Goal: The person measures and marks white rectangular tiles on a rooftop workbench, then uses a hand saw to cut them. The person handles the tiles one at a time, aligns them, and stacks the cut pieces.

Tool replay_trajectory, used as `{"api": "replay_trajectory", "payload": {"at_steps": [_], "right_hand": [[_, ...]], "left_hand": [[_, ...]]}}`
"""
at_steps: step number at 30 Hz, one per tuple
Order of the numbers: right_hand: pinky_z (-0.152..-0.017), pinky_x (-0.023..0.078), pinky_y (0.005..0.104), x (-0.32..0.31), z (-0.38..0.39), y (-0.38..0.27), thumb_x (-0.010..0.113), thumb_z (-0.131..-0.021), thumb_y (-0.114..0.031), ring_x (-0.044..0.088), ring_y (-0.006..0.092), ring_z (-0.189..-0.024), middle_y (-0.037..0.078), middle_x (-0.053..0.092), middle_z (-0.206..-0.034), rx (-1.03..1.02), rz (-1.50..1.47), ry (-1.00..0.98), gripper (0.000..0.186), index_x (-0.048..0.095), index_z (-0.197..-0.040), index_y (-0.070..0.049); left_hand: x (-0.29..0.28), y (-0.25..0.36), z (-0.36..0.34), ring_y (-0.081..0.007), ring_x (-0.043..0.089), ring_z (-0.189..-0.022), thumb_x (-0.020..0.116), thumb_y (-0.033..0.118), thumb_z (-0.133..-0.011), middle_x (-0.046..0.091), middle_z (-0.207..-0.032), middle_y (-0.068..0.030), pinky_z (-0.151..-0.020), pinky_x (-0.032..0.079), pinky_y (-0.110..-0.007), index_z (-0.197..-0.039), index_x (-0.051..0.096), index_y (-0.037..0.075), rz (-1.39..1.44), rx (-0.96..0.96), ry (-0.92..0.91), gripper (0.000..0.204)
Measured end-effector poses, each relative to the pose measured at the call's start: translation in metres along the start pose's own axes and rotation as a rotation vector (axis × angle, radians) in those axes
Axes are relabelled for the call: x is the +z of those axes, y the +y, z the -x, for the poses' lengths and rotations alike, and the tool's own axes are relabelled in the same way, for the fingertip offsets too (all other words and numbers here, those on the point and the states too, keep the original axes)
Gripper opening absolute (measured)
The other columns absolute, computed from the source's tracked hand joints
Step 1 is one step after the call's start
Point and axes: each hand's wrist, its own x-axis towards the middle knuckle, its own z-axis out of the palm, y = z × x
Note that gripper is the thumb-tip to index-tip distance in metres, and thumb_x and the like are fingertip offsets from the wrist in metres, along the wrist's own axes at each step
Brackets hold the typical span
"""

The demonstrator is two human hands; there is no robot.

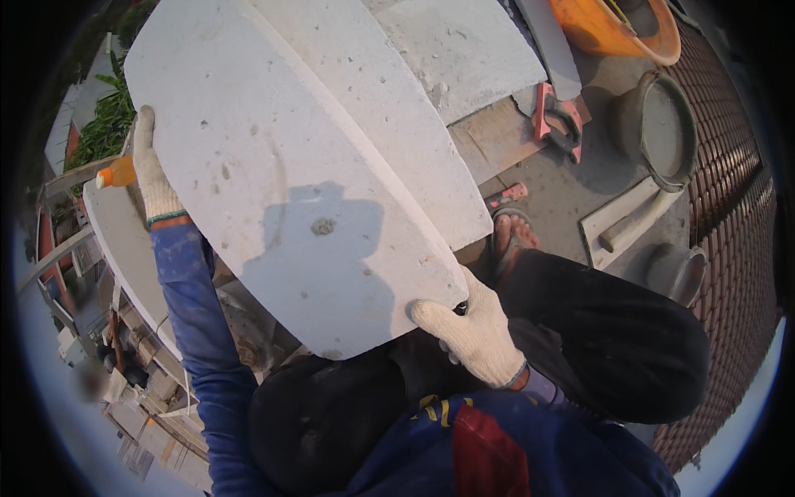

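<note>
A large pale grey block [265,157], pitted on its face, fills the upper middle, above the person's lap. Its long axis slants from upper left to lower right: one end points away, the near end toward the right knee.

Brown roof tiles [737,273] run down the far right. A second pale block [373,99] lies just right of the first, along a similar slant. Beyond are an orange tub [580,25], a grey bucket [665,124] and a float [629,219] with a thick handle.

The gloved right hand [484,335] grasps the first block's near right corner, thumb on top, other fingers mostly hidden. The gloved left hand [153,170] meets its left edge; I cannot tell how its fingers curl.

Smallest are a red saw handle [544,112] and, beside the left hand, an orange bottle [121,171].
</note>
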Motion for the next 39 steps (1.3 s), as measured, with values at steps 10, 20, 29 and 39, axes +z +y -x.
{"api": "replay_trajectory", "payload": {"at_steps": [10, 20, 29, 39], "right_hand": [[-0.046, 0.045, 0.0281, 0.006, 0.004, -0.003, 0.09, -0.094, -0.034, 0.058, 0.0087, -0.055, 0.005, 0.07, -0.087, 0.067, 0.01, 0.005, 0.06, 0.065, -0.135, 0.002], [-0.05, 0.046, 0.0289, 0.002, 0.004, -0.007, 0.089, -0.093, -0.027, 0.058, 0.0096, -0.056, 0.004, 0.071, -0.086, 0.054, 0.031, 0.028, 0.052, 0.07, -0.133, 0.001], [-0.05, 0.049, 0.0289, 0.007, 0.005, -0.007, 0.088, -0.094, -0.029, 0.06, 0.009, -0.057, 0.007, 0.074, -0.092, 0.041, 0.052, 0.013, 0.055, 0.069, -0.134, 0.003], [-0.049, 0.044, 0.0262, 0.003, 0.002, -0.015, 0.09, -0.093, -0.035, 0.057, 0.0055, -0.058, 0.004, 0.073, -0.087, 0.119, 0.071, -0.007, 0.064, 0.068, -0.141, 0.002]], "left_hand": [[0.005, 0.024, -0.006, -0.0328, 0.063, -0.141, 0.071, 0.07, -0.101, 0.06, -0.157, -0.0208, -0.108, 0.06, -0.048, -0.166, 0.048, 0.003, 0.042, -0.058, -0.013, 0.096], [0.024, -0.002, 0.001, -0.0339, 0.066, -0.134, 0.068, 0.063, -0.103, 0.062, -0.151, -0.0223, -0.108, 0.061, -0.048, -0.165, 0.047, 0.001, 0.255, -0.03, -0.058, 0.091], [0.021, 0.007, 0.002, -0.0357, 0.066, -0.134, 0.067, 0.063, -0.101, 0.063, -0.15, -0.0231, -0.108, 0.061, -0.05, -0.166, 0.046, 0.001, 0.234, -0.03, -0.073, 0.092], [0.012, -0.011, -0.012, -0.0337, 0.067, -0.123, 0.077, 0.062, -0.096, 0.065, -0.141, -0.0166, -0.1, 0.06, -0.049, -0.155, 0.056, 0.004, 0.085, -0.049, 0.065, 0.086]]}}
